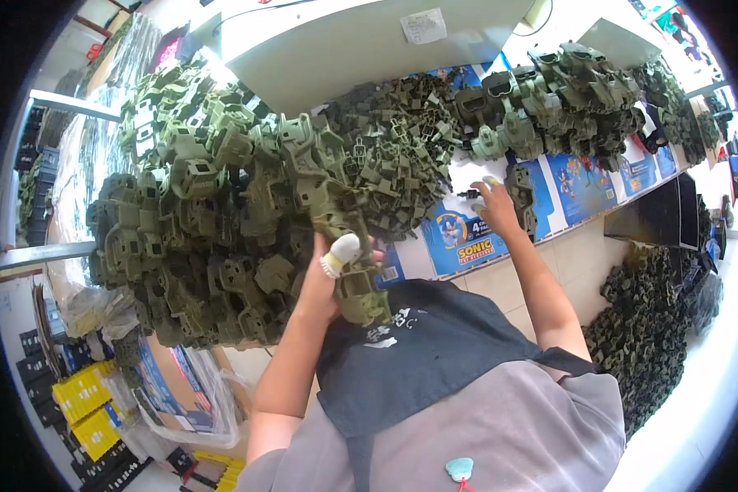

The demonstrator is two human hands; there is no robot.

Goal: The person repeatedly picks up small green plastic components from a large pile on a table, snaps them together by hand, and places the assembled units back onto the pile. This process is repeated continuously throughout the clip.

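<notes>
My left hand (336,258), with a white cover on a finger or thumb, is closed round a long, curved olive-green moulded plastic part (362,297), which hangs down in front of the dark apron. Farther right, over the printed blue board, my right hand (495,205) has its fingers bent round a small dark plastic piece (470,194); pale covers show on its fingertips. Just right of that hand, another larger green plastic part (521,193) lies on the board. A heap of small green plastic pieces (398,164) spreads between and beyond my hands.
Large green parts are piled high on the left (197,246), with another stack (582,98) at the far right. A pale box-like panel (369,57) stands behind the heap. Dark parts fill the floor area (644,336) at right. Yellow crates (86,402) sit lower left.
</notes>
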